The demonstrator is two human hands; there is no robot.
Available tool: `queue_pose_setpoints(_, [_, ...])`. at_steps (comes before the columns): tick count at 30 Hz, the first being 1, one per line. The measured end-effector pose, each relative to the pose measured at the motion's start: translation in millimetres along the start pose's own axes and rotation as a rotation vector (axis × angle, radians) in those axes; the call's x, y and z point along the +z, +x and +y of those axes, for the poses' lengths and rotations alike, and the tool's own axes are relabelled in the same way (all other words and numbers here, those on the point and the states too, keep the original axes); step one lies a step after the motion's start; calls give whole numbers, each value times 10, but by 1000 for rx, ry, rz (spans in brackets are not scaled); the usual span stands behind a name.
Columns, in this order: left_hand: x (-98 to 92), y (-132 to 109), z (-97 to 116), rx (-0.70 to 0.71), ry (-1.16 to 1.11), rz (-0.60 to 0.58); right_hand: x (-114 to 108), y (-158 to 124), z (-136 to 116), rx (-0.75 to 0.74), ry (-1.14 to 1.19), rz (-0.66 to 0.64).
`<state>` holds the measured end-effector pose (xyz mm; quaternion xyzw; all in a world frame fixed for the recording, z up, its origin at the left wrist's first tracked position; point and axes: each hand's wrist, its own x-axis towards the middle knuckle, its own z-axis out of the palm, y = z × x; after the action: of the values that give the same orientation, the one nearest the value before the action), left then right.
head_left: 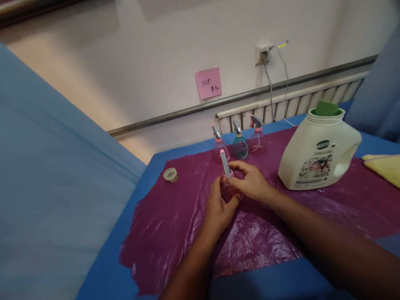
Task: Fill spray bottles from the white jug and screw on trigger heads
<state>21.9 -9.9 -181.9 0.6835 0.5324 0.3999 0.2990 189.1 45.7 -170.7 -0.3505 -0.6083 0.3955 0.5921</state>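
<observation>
A small clear spray bottle [230, 189] with a grey and pink spray head [225, 163] stands between my hands on the purple plastic sheet [159, 221]. My left hand [220, 204] is wrapped round the lower body of the bottle. At its neck, just under the spray head, the fingers of my right hand [251, 181] are closed. Behind it stand a pink-necked spray bottle [219, 148], a teal spray bottle [240, 146] and another clear one with a pink collar [258, 141]. My hands hide much of the held bottle's body.
A large cream jug [315, 154] with a green piece [326, 108] in its mouth stands at right. A pale cap [171, 175] lies at left. Far right is a yellow cloth [384, 166]. Blue curtains [56, 175] flank the table; a cord [271, 91] hangs from a wall socket [262, 54].
</observation>
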Motion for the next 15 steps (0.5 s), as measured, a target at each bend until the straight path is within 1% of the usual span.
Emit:
queue_pose_setpoints(4, [8, 14, -16, -6, -13, 1, -76, -9, -55, -50, -60, -63])
queue_pose_setpoints(9, [43, 14, -26, 14, -156, 24, -151, -20, -61, 3, -15, -144])
queue_pose_setpoints(12, [39, -2, 9, -14, -164, 29, -174, -18, -48, 2, -28, -199])
queue_pose_setpoints(15, [21, -9, 36, -39, -138, 38, -204, -6, -26, -25, -36, -172])
